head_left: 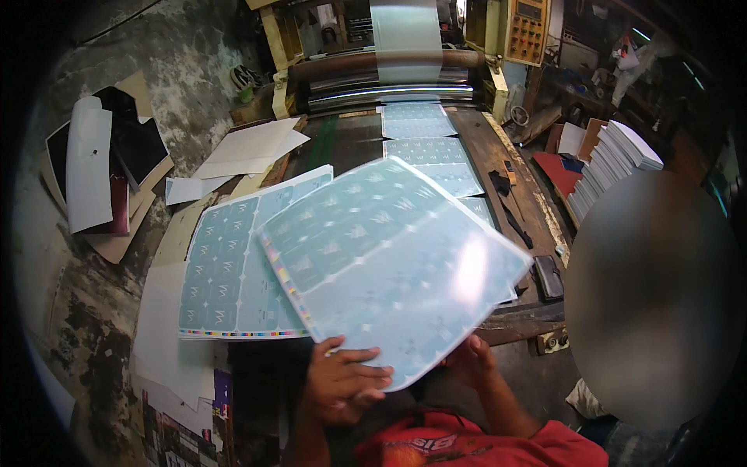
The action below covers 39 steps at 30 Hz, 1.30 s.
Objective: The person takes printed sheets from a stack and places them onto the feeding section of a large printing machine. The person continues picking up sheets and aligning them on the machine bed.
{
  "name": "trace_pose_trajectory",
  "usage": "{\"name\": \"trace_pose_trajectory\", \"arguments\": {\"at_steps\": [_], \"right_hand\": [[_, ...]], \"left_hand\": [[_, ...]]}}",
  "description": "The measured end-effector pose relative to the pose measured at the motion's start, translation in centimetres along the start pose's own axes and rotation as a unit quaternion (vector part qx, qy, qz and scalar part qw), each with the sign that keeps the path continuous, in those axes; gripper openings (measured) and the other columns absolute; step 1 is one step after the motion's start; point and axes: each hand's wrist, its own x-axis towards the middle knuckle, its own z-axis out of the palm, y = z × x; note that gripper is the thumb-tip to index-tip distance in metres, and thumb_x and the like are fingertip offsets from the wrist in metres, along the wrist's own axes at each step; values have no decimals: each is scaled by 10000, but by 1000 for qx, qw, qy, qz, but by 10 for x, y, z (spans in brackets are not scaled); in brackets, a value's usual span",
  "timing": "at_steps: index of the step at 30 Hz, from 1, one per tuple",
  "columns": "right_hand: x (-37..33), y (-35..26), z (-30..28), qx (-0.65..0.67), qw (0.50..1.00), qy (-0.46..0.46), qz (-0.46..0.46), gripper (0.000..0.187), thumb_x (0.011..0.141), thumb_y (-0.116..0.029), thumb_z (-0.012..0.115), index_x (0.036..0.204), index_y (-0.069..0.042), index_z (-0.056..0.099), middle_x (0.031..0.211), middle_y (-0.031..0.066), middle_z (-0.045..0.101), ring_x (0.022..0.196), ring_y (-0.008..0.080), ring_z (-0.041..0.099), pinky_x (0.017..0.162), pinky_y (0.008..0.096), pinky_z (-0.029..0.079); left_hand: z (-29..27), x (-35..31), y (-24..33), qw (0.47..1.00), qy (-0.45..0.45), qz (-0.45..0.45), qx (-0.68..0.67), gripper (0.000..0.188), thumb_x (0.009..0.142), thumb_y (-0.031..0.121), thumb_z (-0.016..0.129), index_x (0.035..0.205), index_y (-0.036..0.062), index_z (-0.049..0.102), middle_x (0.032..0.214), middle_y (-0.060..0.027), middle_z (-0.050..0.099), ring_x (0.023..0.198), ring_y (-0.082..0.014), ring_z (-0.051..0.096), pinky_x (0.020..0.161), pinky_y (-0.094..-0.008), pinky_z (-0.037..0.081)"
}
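Note:
A large glossy sheet (366,265), printed in pale teal with a colour strip along one edge, is tilted in front of me. A second edge shows by its right corner, so more than one sheet may be there. At its near left corner, my left hand (346,381) is closed on the border, fingers over the printed face. My right hand (476,364) grips the near right edge from below, its fingers partly hidden by the sheet. Partly covered by it at the left lies a stack of similar printed sheets (226,268).
Ahead, a roller machine (389,93) has a translucent film (406,39) over its rollers. Several printed sheets (416,121) lie in line on its wooden table (342,144). A blurred shape (654,303) fills the right side, by a tall paper pile (615,171). Card pieces (249,148) lie left.

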Motion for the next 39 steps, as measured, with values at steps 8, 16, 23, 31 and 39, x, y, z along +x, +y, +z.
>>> {"name": "trace_pose_trajectory", "arguments": {"at_steps": [8, 16, 23, 31, 39], "right_hand": [[-23, 16, -47, -9, 981, 169, 96, 520, 873, -190, 646, 1302, 13, 434, 1111, 161, 604, 989, 277, 632, 818, 397, 530], [-105, 67, -94, -105, 946, 234, 200, 357, 992, -294, 513, 1159, 22, 506, 844, 135, 629, 708, 225, 606, 649, 324, 472], [-133, 68, -65, -24, 942, 247, 225, 431, 1008, -374, 478, 1184, 17, 517, 918, 162, 657, 820, 232, 599, 803, 333, 476], [-81, 60, -73, -55, 955, 259, 137, 589, 1006, -490, 413, 1209, 53, 519, 987, 211, 680, 867, 270, 672, 793, 362, 525], [-46, 77, -88, -70, 951, 300, 32, 499, 1002, -477, 444, 1256, -53, 510, 1020, 141, 695, 779, 171, 651, 775, 329, 526]], "left_hand": [[11, 5, 14, 997, 81, -5, 15, 311, 842, 372, 727, 990, 99, 717, 1035, -67, 724, 1126, -276, 636, 1033, -497, 401], [-16, 0, -30, 946, 127, -128, 270, 402, 894, 278, 673, 1199, 21, 628, 1211, -159, 652, 1248, -379, 534, 1056, -503, 374], [1, -5, -46, 930, 224, -168, 239, 259, 974, 193, 536, 1032, 8, 708, 1090, -125, 708, 1128, -330, 609, 970, -433, 407], [18, -19, -88, 897, 373, -236, 2, 343, 1038, 212, 451, 1107, -65, 640, 1166, -219, 642, 1128, -340, 587, 962, -386, 451], [24, 22, -16, 908, 282, -221, 215, 350, 996, 257, 552, 1048, -73, 658, 1027, -238, 664, 925, -328, 641, 832, -393, 513]]}}
